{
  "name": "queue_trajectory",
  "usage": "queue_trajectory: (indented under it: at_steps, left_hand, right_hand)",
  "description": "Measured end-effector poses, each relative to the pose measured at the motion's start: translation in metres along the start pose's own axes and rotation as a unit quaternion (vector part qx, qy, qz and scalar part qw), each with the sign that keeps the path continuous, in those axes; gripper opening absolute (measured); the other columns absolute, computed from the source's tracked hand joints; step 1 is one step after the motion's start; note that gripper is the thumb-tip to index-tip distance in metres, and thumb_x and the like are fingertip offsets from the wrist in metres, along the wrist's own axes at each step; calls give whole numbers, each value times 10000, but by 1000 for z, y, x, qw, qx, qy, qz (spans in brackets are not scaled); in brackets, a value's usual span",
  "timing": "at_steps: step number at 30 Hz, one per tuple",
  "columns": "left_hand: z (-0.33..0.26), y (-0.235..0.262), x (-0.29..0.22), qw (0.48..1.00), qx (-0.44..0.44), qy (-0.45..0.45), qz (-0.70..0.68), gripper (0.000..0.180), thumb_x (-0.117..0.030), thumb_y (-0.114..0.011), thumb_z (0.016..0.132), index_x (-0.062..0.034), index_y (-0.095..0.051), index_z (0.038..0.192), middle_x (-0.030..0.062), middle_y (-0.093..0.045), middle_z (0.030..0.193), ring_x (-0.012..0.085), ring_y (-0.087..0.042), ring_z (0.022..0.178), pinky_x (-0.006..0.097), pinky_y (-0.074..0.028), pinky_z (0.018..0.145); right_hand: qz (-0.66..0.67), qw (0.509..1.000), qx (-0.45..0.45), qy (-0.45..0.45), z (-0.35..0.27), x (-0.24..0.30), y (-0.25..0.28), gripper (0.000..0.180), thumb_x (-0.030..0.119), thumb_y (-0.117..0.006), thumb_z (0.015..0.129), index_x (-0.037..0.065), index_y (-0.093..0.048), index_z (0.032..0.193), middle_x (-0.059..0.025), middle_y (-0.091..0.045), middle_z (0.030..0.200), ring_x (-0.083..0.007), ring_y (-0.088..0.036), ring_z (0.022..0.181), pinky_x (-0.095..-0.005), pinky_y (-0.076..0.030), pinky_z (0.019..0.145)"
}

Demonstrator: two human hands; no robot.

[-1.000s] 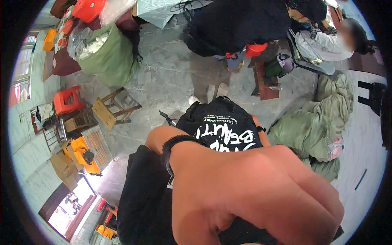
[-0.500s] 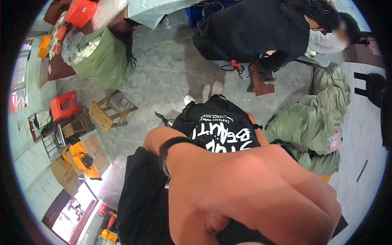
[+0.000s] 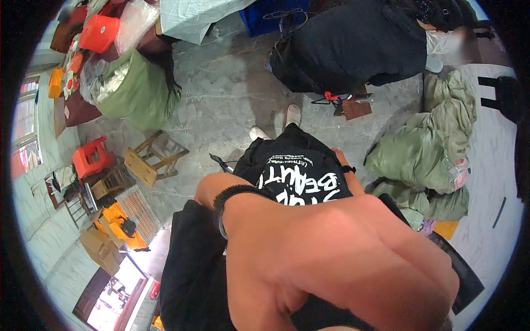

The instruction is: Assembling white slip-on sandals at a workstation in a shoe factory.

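Note:
My left hand (image 3: 353, 265) is raised close to the camera and fills the lower middle. Its back shows, with a fuzzy black band at the wrist; its fingers are out of sight or hidden, so what it touches does not show. Behind it is my black top (image 3: 295, 160) with white lettering. Small and partly covered, my right hand (image 3: 338, 156) hangs low along the right side of the top, a dark band on its wrist. Its fingers are too obscured to read. Left of the top, a thin black object (image 3: 221, 161) sticks out.
A co-worker in black (image 3: 353, 49) bends over at the far right. Green sacks (image 3: 411, 157) lie along the right wall; another stuffed green sack (image 3: 135, 94) stands far left. At left are a wooden stool (image 3: 154, 160), a red stool (image 3: 93, 157) and a cardboard box (image 3: 101, 251).
The view has shifted slightly, so the stools and box at left sit a little further right. The co-worker's pose has changed somewhat. My left hand stays raised in nearly the same place.

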State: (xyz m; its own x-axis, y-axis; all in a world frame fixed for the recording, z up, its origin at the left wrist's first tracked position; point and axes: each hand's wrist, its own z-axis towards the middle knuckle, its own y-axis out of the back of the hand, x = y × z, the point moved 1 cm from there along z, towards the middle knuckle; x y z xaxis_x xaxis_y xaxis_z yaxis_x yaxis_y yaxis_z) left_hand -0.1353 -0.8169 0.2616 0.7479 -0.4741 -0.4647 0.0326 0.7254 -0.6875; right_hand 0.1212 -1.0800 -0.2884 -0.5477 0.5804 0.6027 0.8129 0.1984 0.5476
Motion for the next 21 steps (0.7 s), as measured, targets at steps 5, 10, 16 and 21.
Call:
queue_trajectory:
  at_steps: [5,10,16,21]
  left_hand:
    - [12,-1,4,1000,22,9,-19,435,-408,-641,915,26,-665,930,156,-667,851,263,-652,770,347,-507,631]
    - [27,3,7,998,49,19,-21,439,-412,-645,913,27,-665,931,156,-667,851,260,-653,769,346,-506,628]
    - [-42,114,-20,883,-220,212,356,413,-375,-526,975,29,-567,1052,111,-581,962,199,-555,917,339,-430,815]
    - [-175,255,-20,791,-408,334,310,276,-320,-569,974,-60,-639,1033,22,-636,965,131,-601,922,312,-457,816]
  right_hand:
    - [76,996,4,-35,-2,-23,-5,308,260,-583,858,48,-712,1039,-173,-708,1003,-286,-675,906,-350,-500,811]
    - [-66,996,-16,63,-3,12,3,302,277,-546,880,58,-716,1001,-182,-693,1053,-354,-658,952,-391,-512,827]
    - [-3,1000,-14,5,-10,18,-2,282,252,-567,812,65,-693,980,-171,-692,1023,-352,-641,1011,-407,-519,866]
    - [-103,994,-32,29,-5,-46,-34,316,282,-613,844,54,-727,1031,-165,-699,1069,-321,-668,991,-342,-529,877]
